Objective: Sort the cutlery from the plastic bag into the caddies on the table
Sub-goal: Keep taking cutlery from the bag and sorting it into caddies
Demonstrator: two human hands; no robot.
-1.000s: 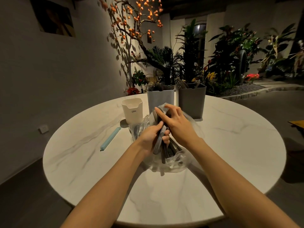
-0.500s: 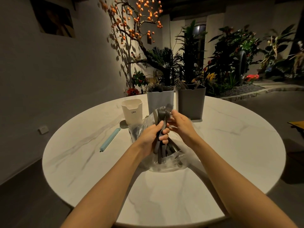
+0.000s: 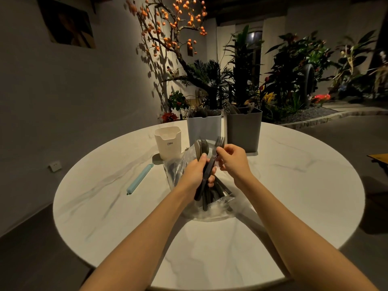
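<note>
A clear plastic bag (image 3: 218,208) with dark cutlery lies in the middle of the round table (image 3: 294,196). My left hand (image 3: 196,172) grips a bundle of dark spoons (image 3: 201,147) and handles above the bag. My right hand (image 3: 234,160) pinches the neck of a dark fork (image 3: 219,141) at the bundle's right side. Behind stand three caddies: a small cream caddy (image 3: 169,142), a light grey caddy (image 3: 203,129) holding forks, and a dark grey caddy (image 3: 244,129) holding cutlery.
A light blue bag clip (image 3: 139,179) lies on the table left of the bag. Plants and a tree with orange fruit stand behind the table. A wall with a socket is on the left.
My left hand has lifted the bundle higher out of the bag. My right hand has moved from over the bundle to its right side and now pinches a fork.
</note>
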